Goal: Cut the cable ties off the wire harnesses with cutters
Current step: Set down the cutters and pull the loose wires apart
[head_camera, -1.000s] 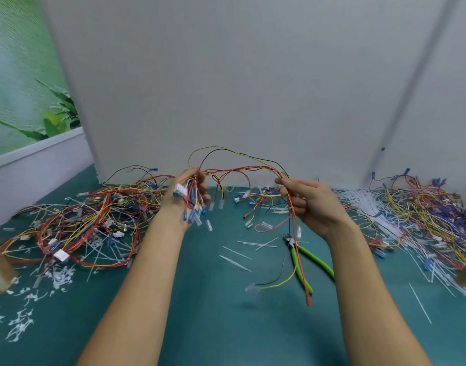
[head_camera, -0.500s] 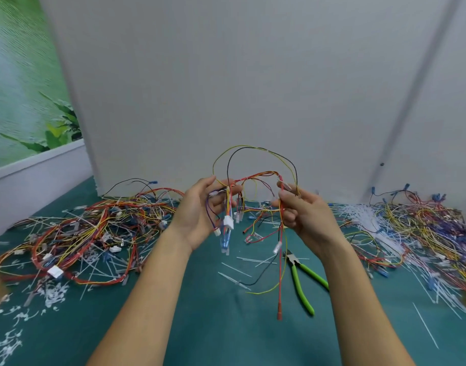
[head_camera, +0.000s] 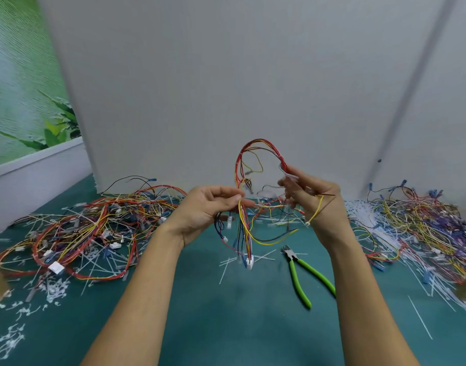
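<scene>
the left hand (head_camera: 208, 210) pinches the wire harness (head_camera: 243, 165) between thumb and fingertips, just below where its red and yellow strands rise into a loop. the right hand (head_camera: 315, 204), partly blurred, has its fingers curled round the far side of that loop, and a thin yellow wire runs across its palm. the harness is held in the air above the desk (head_camera: 226, 328). its loose ends hang between the forearms, with a white connector (head_camera: 250, 263) lowest; whether that touches the surface i cannot tell. the green-handled cutters (head_camera: 296, 276) lie on the desk just beside the right forearm, jaws pointing toward the back, apart from both hands. green desk surface shows between the arms down to the near edge. to the left spreads a pile of harnesses (head_camera: 81, 233), with white tie offcuts (head_camera: 52, 289) nearer the front. to the right a second tangle (head_camera: 424, 223) reaches the frame edge. a grey panel (head_camera: 226, 88) closes the back, with both piles up against its foot.
</scene>
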The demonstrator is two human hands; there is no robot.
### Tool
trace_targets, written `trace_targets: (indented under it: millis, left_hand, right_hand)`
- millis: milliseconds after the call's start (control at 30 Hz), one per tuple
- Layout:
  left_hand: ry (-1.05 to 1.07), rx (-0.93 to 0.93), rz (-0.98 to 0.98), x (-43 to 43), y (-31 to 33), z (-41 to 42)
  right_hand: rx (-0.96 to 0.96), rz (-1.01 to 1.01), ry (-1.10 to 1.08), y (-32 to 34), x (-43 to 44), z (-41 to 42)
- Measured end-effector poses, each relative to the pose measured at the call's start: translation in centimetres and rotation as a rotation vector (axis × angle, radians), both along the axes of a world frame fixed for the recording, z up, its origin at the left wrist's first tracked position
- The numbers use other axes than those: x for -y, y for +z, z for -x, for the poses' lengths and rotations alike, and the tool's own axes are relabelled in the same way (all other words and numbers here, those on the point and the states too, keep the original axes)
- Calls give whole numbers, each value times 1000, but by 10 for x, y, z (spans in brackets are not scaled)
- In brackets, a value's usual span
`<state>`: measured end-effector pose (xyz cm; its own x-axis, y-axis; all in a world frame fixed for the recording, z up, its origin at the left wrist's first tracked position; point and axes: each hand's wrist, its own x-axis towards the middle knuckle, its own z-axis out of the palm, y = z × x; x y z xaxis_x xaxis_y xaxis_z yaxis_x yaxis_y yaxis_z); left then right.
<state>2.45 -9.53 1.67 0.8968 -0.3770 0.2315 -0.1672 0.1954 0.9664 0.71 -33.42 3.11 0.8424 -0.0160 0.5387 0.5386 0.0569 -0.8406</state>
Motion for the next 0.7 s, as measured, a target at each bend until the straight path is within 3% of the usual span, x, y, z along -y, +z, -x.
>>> trace_targets:
  millis: [167,300,400,567,700]
  left_hand:
    - [159,60,7,-2,5,1]
    - [340,220,-80,1,1,1]
    - [595,463,-211,1,-2,-2]
    - [1124,1021,-600,-4,-13,-7]
    - [1110,1213,-610,-1,-15,-9]
  right_hand:
    - [139,19,-55,3,6,-1]
    - [260,143,-188,1,11,-4]
    - [350,252,-284,-2,11,-6]
    - [376,341,-379,-8,10,-8]
    - [411,390,-423,-11,8,-7]
